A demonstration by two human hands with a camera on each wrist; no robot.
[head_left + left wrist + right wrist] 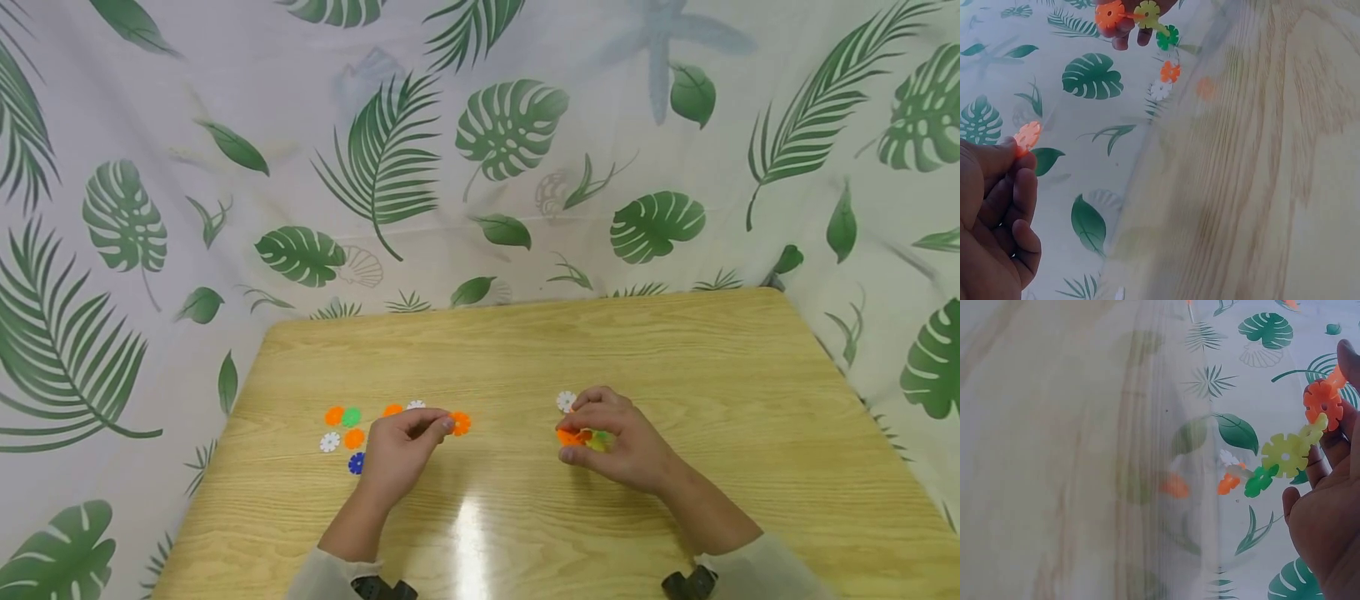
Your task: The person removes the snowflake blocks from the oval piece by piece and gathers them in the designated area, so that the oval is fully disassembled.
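Note:
My left hand (399,454) pinches an orange notched plastic disc (461,423) between thumb and forefinger, over the middle of the table. The left wrist view shows this disc (1027,137) standing out past the fingertips. To the right, my right hand (628,437) grips a chain of interlocked notched discs by its orange end (1322,403). Yellow discs (1284,455), a green disc (1261,481), another orange one (1230,482) and white at the far end follow along it. In the head view, my fingers hide part of the chain, and a white disc (566,402) shows beyond them.
Loose notched discs lie on the wooden table (525,350) left of my left hand: orange (334,415), green (351,417), white (330,442) and blue (356,463) among them. My left hand partly covers some. A leaf-printed cloth (420,208) hangs behind the table.

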